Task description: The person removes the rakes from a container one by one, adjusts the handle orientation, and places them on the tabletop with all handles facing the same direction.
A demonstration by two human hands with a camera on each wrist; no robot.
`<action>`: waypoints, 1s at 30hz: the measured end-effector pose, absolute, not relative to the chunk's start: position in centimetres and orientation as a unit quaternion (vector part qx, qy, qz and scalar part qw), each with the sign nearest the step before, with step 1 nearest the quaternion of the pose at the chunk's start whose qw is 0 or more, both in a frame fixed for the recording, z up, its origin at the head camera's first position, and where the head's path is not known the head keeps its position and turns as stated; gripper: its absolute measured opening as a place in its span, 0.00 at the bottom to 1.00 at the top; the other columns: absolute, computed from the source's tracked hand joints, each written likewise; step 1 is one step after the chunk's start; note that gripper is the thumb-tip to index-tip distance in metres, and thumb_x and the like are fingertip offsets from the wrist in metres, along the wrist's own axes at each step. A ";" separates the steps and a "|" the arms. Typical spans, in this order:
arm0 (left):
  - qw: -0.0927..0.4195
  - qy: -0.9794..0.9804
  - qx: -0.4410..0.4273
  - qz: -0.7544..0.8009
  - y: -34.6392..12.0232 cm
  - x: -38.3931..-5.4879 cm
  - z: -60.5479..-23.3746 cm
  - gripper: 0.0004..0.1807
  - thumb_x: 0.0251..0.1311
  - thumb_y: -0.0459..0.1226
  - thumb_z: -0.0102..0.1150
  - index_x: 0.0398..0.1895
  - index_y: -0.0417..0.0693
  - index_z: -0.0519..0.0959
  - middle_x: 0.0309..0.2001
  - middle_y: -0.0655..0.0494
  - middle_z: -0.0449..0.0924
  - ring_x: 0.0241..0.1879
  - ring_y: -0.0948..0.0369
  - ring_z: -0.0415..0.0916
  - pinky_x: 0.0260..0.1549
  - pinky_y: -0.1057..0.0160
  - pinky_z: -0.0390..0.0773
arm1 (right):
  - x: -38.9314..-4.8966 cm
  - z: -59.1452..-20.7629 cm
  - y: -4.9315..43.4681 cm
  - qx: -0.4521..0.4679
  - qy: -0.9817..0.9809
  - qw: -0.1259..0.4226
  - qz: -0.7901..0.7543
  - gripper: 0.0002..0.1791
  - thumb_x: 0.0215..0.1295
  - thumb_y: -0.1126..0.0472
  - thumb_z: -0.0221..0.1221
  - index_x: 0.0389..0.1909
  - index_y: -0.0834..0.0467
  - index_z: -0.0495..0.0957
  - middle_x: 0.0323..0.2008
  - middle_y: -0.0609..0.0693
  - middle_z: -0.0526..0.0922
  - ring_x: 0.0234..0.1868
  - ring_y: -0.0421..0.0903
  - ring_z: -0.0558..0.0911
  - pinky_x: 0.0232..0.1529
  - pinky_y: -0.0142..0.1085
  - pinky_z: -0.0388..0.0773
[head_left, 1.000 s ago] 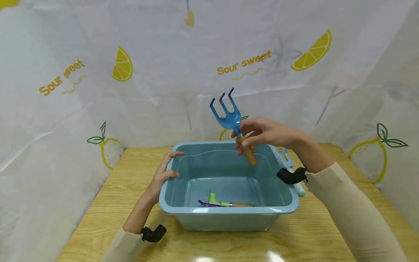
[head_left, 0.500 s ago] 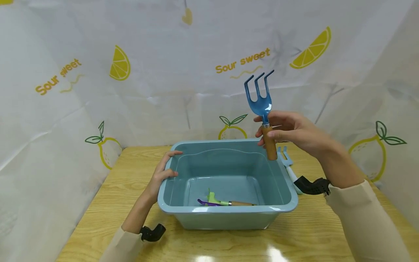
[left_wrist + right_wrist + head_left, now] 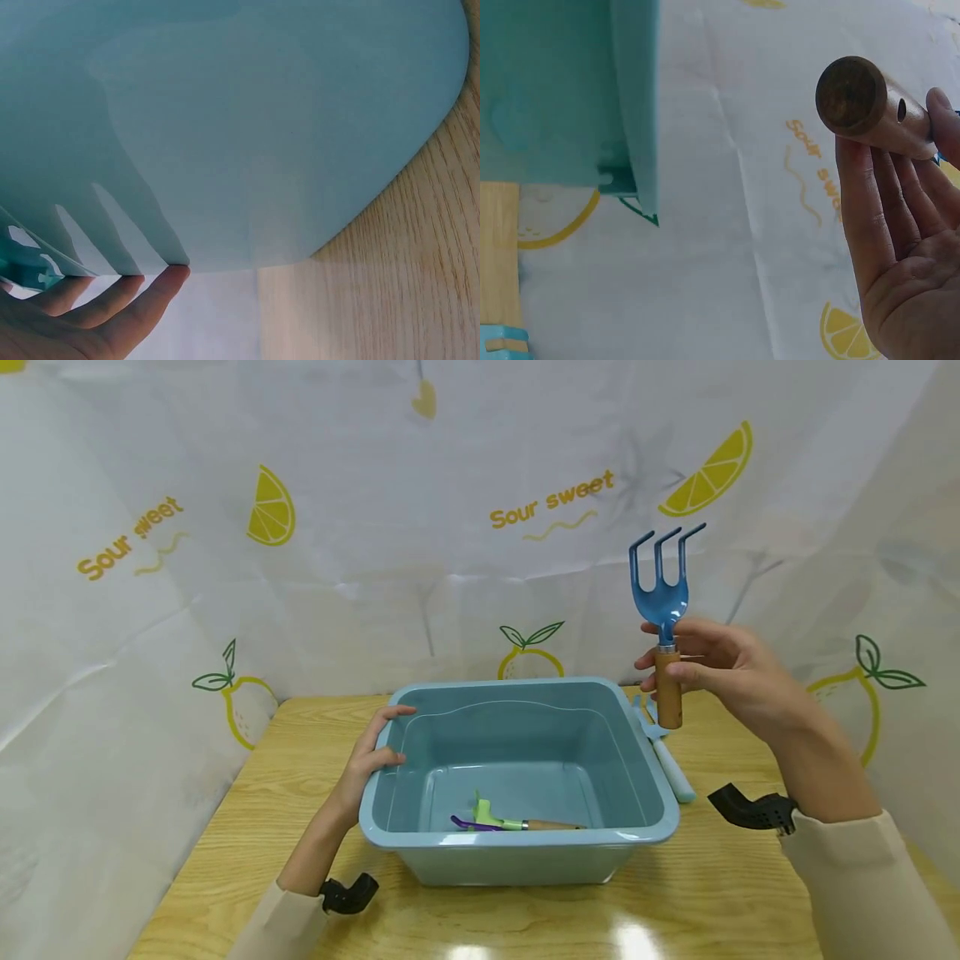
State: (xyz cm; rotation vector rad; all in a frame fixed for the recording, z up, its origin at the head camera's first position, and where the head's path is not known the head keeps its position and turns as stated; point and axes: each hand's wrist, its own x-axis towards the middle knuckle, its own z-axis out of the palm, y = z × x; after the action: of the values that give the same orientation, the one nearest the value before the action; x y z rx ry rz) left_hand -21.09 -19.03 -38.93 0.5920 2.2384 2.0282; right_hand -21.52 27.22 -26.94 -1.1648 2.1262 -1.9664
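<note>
My right hand holds a small hand cultivator upright by its wooden handle, beyond the basin's right rim. It has three bent blue prongs, which point up. In the right wrist view the round butt of the wooden handle faces the camera, with thumb and fingers about it. My left hand grips the left rim of the blue-grey plastic basin. Fingertips lie against the basin's outer wall in the left wrist view. Inside the basin are a green tool with a wooden handle and a purple piece, partly hidden by the front rim.
Along the basin's right side a light blue fork lies on the wooden table. A white cloth printed with lemons hangs behind and around the table.
My right hand has carried the cultivator from above the basin to the right, past its rim, and the prongs have turned from leaning left to upright. The left hand stays on the rim.
</note>
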 end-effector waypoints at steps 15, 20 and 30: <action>0.030 0.731 0.188 0.655 -19.1 -21.1 -39.1 0.37 0.55 0.33 0.44 0.73 0.46 0.59 0.80 0.41 0.47 0.74 0.32 0.54 0.57 0.32 0.74 | -21.4 -31.5 31.2 -0.332 0.709 -0.033 -0.621 0.24 0.73 0.80 0.46 0.67 0.66 0.69 0.50 0.49 0.90 0.47 0.44 0.90 0.49 0.32 0.83; 0.031 0.730 0.187 0.656 -19.1 -21.1 -39.1 0.37 0.55 0.33 0.44 0.73 0.46 0.59 0.79 0.41 0.47 0.74 0.33 0.55 0.57 0.32 0.74 | -21.6 -32.4 31.9 -0.303 0.725 -0.040 -0.617 0.23 0.74 0.79 0.47 0.66 0.63 0.70 0.49 0.46 0.89 0.47 0.42 0.90 0.48 0.31 0.83; 0.029 0.729 0.189 0.657 -19.2 -21.3 -39.1 0.37 0.54 0.33 0.44 0.73 0.46 0.59 0.79 0.42 0.48 0.73 0.34 0.55 0.56 0.34 0.74 | -21.9 -33.9 33.5 -0.229 0.760 -0.073 -0.603 0.26 0.74 0.75 0.51 0.71 0.62 0.68 0.47 0.41 0.89 0.44 0.38 0.90 0.46 0.28 0.82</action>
State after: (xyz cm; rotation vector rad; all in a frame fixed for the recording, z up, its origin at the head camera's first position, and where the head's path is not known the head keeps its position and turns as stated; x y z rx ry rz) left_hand -21.25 -19.18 -39.10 0.5819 2.2499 2.0258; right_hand -21.89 33.54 -33.87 -0.7562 2.5069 -1.9883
